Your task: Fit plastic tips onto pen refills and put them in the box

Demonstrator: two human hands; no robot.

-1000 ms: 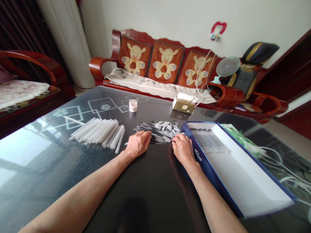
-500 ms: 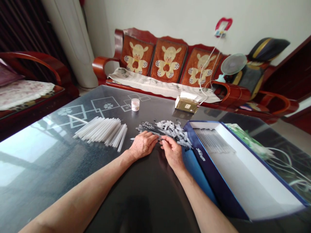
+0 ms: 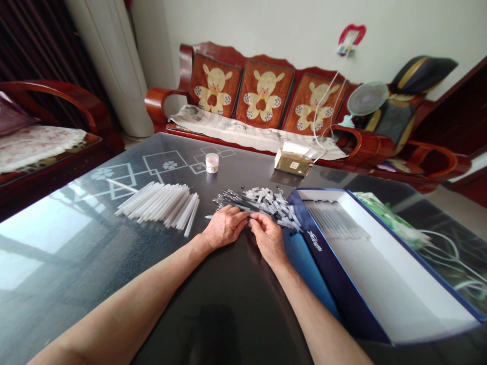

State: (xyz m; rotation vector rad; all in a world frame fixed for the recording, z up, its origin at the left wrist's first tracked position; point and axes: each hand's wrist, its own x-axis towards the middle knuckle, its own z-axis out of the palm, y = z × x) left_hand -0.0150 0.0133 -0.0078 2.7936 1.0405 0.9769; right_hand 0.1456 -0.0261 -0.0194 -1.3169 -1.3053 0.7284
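While resting on the black glass tabletop (image 3: 228,314), left hand (image 3: 224,228) and right hand (image 3: 268,238) side by side, fingertips nearly touching, forearms rising from 6 o'clock.

Left hand: palm down and flat, fingers (image 3: 236,219) together, pointing toward 3 o'clock. Thin pale stick (image 3: 207,217) projecting from beneath this hand toward 9 o'clock.

Right hand: fingers (image 3: 255,219) curled and gathered together, tips at the near edge of the heap. Any grip on a single piece: not determinable from this view.

Heap of slender black rods and white plastic pieces (image 3: 262,198): loose, tangled, directly at 12 o'clock from both hands, touching the fingertips of the right hand.

Row of translucent white tubes (image 3: 160,205): laid close together at 10 o'clock from the left hand, well clear of the heap.

Blue-and-white cardboard box lid (image 3: 342,289): at 3 o'clock from the right hand, open side up, with clear tubes (image 3: 335,219) lying inside.

Small white jar (image 3: 212,163): at 12 o'clock from the left hand, near the far table edge. Cardboard packet (image 3: 292,162): at 1 o'clock from the right hand, beside the same edge.
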